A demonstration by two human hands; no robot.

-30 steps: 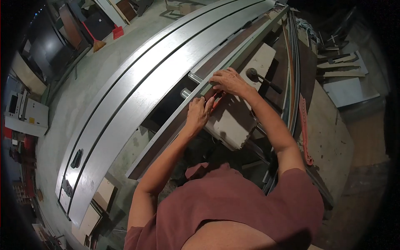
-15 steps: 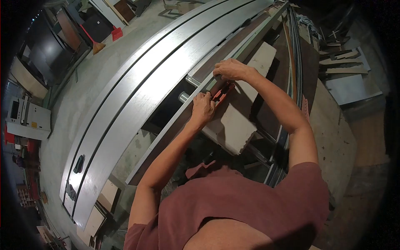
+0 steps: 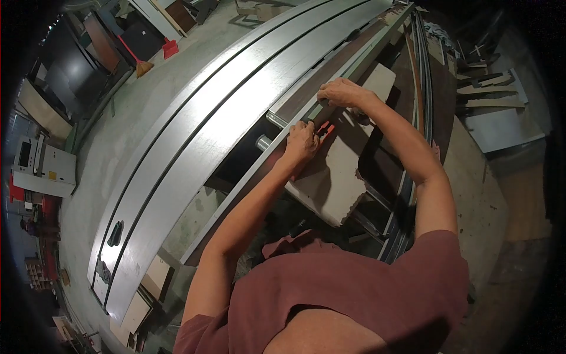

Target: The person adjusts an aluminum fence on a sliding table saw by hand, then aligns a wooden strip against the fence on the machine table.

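Left hand point(image 3: 300, 143): fingers curled shut around an orange-handled hand tool point(image 3: 325, 128), knuckles against a long grey-green metal rail point(image 3: 227, 203).
Right hand point(image 3: 342, 93): farther along the rail, palm down, fingers bent over its edge; clamping or merely pressing, I cannot tell.
Tool position: between both hands, above a pale chipped board point(image 3: 330, 183).
Alongside: broad silver metal panels point(image 3: 194, 135).

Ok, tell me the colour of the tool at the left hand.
The tool is orange-red, poking out beside the left hand; the head view shows it.

Pale board point(image 3: 330, 177) offers open room; long rail point(image 3: 230, 203) and steel panels point(image 3: 194, 118) bar the left.
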